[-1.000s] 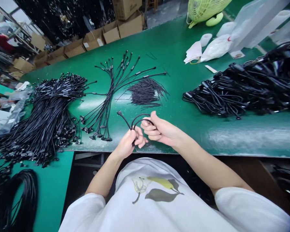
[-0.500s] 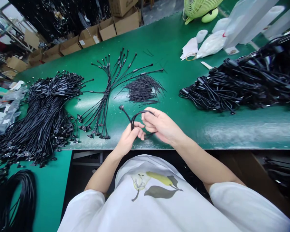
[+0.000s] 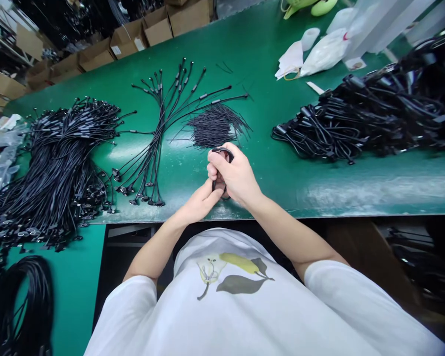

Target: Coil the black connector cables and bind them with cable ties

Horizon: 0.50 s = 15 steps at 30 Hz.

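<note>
Between my two hands is a coiled black cable [image 3: 230, 154], bent into a small loop and partly hidden by my fingers. My right hand [image 3: 234, 173] is closed around the upper part of the loop. Lower and to the left, my left hand [image 3: 203, 198] grips the bottom of the same cable. Just beyond the hands lies a pile of short thin black ties [image 3: 212, 129]. Left of that pile, several straight black cables [image 3: 158, 143] are fanned out, with connectors at both ends.
A thick heap of uncoiled cables [image 3: 59, 163] covers the table's left side. Bundled coiled cables [image 3: 341, 123] are piled at the right. A white bag [image 3: 324, 55] stands at the back right, cardboard boxes [image 3: 129, 39] along the far edge. A large black coil [image 3: 33, 296] lies lower left.
My hands have drawn together and the cable loop has become smaller and tighter. My right hand has turned over the loop; the connector end that stuck out no longer shows. The view has shifted slightly.
</note>
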Tool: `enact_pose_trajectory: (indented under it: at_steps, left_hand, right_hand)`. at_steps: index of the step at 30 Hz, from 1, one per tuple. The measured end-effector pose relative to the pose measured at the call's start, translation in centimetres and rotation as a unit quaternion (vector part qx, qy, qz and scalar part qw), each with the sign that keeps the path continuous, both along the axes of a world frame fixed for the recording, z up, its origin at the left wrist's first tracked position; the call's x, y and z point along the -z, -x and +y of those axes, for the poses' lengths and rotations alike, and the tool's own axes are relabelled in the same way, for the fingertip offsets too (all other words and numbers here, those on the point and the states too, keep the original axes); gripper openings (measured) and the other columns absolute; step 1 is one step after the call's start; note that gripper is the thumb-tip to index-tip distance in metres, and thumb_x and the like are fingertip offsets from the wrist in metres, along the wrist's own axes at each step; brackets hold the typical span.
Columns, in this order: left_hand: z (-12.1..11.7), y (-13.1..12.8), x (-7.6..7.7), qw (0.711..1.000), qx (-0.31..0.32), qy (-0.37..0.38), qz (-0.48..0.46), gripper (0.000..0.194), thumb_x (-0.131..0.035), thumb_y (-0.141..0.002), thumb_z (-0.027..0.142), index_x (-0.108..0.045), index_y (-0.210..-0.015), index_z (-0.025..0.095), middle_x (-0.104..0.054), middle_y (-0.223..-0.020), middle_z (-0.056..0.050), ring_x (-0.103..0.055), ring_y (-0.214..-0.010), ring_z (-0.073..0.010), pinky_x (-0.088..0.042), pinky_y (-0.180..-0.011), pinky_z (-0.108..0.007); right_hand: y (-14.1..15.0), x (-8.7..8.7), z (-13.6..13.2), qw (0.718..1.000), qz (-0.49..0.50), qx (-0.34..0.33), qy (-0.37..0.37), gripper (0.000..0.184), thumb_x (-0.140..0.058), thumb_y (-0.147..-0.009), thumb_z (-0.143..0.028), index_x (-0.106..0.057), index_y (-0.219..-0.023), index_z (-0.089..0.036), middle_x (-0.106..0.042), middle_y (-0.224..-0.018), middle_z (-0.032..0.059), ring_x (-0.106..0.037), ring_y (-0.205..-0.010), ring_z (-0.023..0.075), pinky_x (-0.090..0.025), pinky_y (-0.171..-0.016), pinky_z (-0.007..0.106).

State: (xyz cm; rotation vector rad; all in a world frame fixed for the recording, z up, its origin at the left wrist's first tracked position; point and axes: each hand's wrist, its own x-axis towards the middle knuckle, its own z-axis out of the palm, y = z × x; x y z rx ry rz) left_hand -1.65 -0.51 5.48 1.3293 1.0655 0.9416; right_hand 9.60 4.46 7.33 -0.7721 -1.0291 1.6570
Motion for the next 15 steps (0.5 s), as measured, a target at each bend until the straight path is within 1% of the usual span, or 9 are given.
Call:
enact_pose_trajectory:
  at_steps: [2,3,5,6,8,10,11,13,15]
  left_hand:
    - [-0.3,0.6,-0.1,0.991,0.092,0.074,-0.055,0.028,-0.056,-0.089,0.043,-0.060,-0.098,0.016,-0.064,-0.090,-0.008,-0.061,-0.088,-0.0209,-0.047,-0.083,-0.034]
    - [-0.4,0.9,-0.1,0.984,0.117,0.110,-0.078,0.033,-0.056,-0.088,0.048,-0.060,-0.095,0.016,-0.063,-0.087,-0.007,-0.061,-0.082,-0.0193,-0.048,-0.078,-0.032]
    - [-0.7,1.1,0.0,0.971,0.127,0.168,-0.112,0.042,-0.058,-0.085,0.055,-0.061,-0.095,0.015,-0.062,-0.085,-0.006,-0.060,-0.077,-0.0176,-0.048,-0.075,-0.031]
    - [-0.8,1.1,0.1,0.966,0.119,0.189,-0.128,0.045,-0.059,-0.083,0.058,-0.062,-0.097,0.014,-0.061,-0.085,-0.006,-0.060,-0.077,-0.0174,-0.048,-0.076,-0.031]
    - [-0.9,1.0,0.3,0.954,0.107,0.225,-0.168,0.049,-0.059,-0.082,0.059,-0.063,-0.101,0.014,-0.061,-0.086,-0.006,-0.063,-0.080,-0.0188,-0.049,-0.082,-0.034]
    - [-0.9,0.8,0.2,0.937,0.109,0.255,-0.213,0.046,-0.059,-0.084,0.056,-0.064,-0.101,0.014,-0.061,-0.086,-0.006,-0.065,-0.084,-0.0207,-0.048,-0.088,-0.037]
    - [-0.9,0.6,0.1,0.927,0.114,0.271,-0.233,0.043,-0.059,-0.084,0.053,-0.064,-0.100,0.014,-0.061,-0.084,-0.006,-0.065,-0.084,-0.0212,-0.048,-0.089,-0.039]
    - [-0.9,0.3,-0.4,0.905,0.124,0.306,-0.268,0.040,-0.063,-0.081,0.050,-0.062,-0.098,0.014,-0.057,-0.080,-0.004,-0.064,-0.079,-0.0200,-0.051,-0.084,-0.040]
    - [-1.0,-0.4,-0.9,0.887,0.124,0.332,-0.295,0.037,-0.069,-0.077,0.048,-0.060,-0.094,0.016,-0.052,-0.076,-0.001,-0.059,-0.071,-0.0161,-0.053,-0.072,-0.035]
  right_hand:
    - [-0.6,0.2,0.3,0.997,-0.026,-0.065,0.044,0.040,-0.072,-0.076,-0.050,-0.044,-0.081,-0.022,-0.054,-0.063,-0.0065,-0.049,-0.050,0.0066,-0.041,-0.045,0.018]
    - [-1.0,0.3,0.4,0.993,-0.040,-0.097,0.061,0.042,-0.073,-0.075,-0.051,-0.045,-0.081,-0.022,-0.056,-0.064,-0.0058,-0.050,-0.048,0.0071,-0.042,-0.043,0.019]
    - [-1.5,0.3,0.4,0.988,-0.061,-0.123,0.065,0.043,-0.074,-0.073,-0.053,-0.045,-0.080,-0.021,-0.058,-0.063,-0.0050,-0.051,-0.045,0.0080,-0.043,-0.041,0.019]
    - [-1.7,0.3,0.4,0.989,-0.074,-0.115,0.049,0.043,-0.073,-0.073,-0.053,-0.046,-0.080,-0.021,-0.059,-0.061,-0.0049,-0.052,-0.044,0.0084,-0.042,-0.039,0.019]
    - [-1.9,0.2,0.4,0.992,-0.104,-0.070,-0.008,0.040,-0.071,-0.075,-0.052,-0.046,-0.079,-0.020,-0.059,-0.057,-0.0049,-0.053,-0.043,0.0088,-0.041,-0.039,0.018]
    - [-2.0,0.1,0.3,0.991,-0.116,-0.036,-0.061,0.038,-0.068,-0.078,-0.051,-0.047,-0.077,-0.020,-0.059,-0.055,-0.0049,-0.056,-0.045,0.0092,-0.044,-0.043,0.018]
    - [-2.0,0.0,0.3,0.990,-0.111,-0.033,-0.076,0.037,-0.067,-0.080,-0.051,-0.047,-0.075,-0.020,-0.058,-0.054,-0.0049,-0.057,-0.046,0.0094,-0.045,-0.045,0.019]
    - [-2.0,-0.1,0.3,0.992,-0.083,-0.041,-0.082,0.037,-0.064,-0.081,-0.052,-0.048,-0.074,-0.020,-0.058,-0.053,-0.0046,-0.057,-0.046,0.0095,-0.046,-0.047,0.019]
    - [-1.9,-0.1,0.4,0.994,-0.061,-0.059,-0.070,0.039,-0.061,-0.083,-0.055,-0.049,-0.073,-0.020,-0.056,-0.052,-0.0044,-0.054,-0.044,0.0091,-0.044,-0.044,0.019]
